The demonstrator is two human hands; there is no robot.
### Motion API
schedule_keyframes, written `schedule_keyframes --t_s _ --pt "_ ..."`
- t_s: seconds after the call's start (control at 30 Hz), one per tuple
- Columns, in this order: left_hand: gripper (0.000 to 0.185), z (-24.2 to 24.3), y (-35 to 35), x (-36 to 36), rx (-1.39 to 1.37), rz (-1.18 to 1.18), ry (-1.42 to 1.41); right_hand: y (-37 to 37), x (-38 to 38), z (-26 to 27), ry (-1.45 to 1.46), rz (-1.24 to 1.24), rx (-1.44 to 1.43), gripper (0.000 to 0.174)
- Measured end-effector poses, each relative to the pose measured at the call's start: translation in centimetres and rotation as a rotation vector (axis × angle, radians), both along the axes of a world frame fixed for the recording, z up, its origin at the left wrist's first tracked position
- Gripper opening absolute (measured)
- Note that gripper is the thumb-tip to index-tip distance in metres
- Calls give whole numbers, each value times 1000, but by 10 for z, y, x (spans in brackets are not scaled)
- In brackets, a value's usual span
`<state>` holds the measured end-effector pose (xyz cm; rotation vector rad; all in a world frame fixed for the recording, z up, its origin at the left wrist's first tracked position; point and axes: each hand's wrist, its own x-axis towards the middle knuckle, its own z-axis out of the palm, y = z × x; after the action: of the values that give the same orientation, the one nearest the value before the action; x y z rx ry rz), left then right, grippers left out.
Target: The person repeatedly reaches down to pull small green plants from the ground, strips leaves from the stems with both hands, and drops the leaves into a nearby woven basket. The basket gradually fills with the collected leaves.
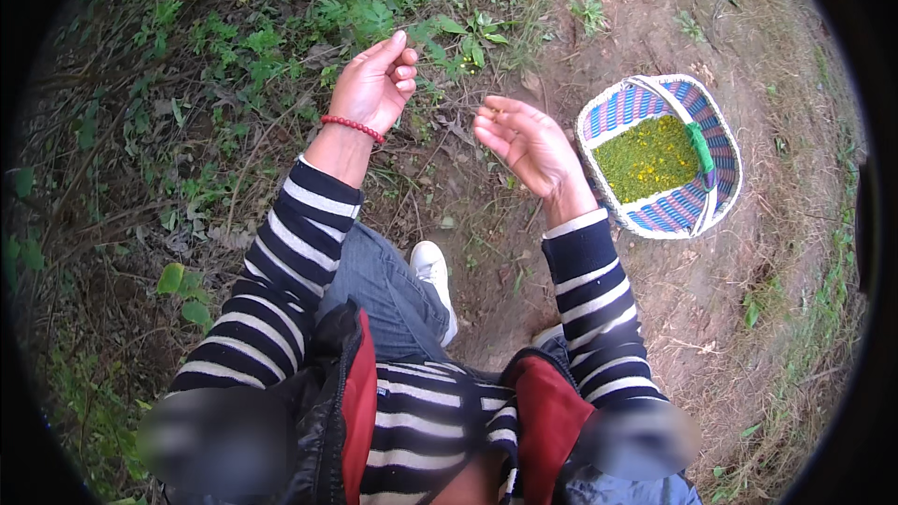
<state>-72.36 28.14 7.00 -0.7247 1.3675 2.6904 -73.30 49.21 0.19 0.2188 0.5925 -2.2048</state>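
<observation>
My left hand (375, 81), with a red bead bracelet (353, 128) at the wrist, is raised over low green plants (361, 17). Its fingers curl in beside the thumb, and I see nothing in them. My right hand (526, 144) is lifted just left of the basket, palm turned inward and fingers bent. A tiny yellowish spot shows at its fingertips, too small to make out. The woven basket (726, 151), blue and pink with a white rim, stands on the ground. Small green and yellow flower heads or buds (649, 158) cover its bottom. Green wrapping (699, 147) binds its arched handle.
Small yellow flowers (468, 64) grow between my hands. Dry stems and twigs (105, 175) tangle at the left. A bare dirt path (680, 294) with dry grass runs along the right. My white shoe (431, 273) is planted on the soil below my hands.
</observation>
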Motion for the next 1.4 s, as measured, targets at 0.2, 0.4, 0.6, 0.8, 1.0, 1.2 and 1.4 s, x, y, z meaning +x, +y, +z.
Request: schedule_keyframes --t_s 0.2,0.4,0.6,0.8,1.0,1.2,1.4 --pt "11 3 14 3 -80 -47 2 -31 20 11 -13 119 -15 31" --pt "12 2 20 7 -128 -94 11 -36 13 14 52 253 24 30" --pt "12 2 14 9 -141 -75 18 -34 17 9 99 295 42 21" --pt "10 11 4 7 -120 -24 12 -26 21 1 37 336 -50 15" --pt "13 20 -4 11 84 -183 -35 -12 8 -5 2 75 6 21" --pt "10 21 -1 12 84 -224 -82 -5 -4 16 196 43 -30 31" --pt "9 19 0 13 31 -264 -78 -12 0 32 510 87 156 32"
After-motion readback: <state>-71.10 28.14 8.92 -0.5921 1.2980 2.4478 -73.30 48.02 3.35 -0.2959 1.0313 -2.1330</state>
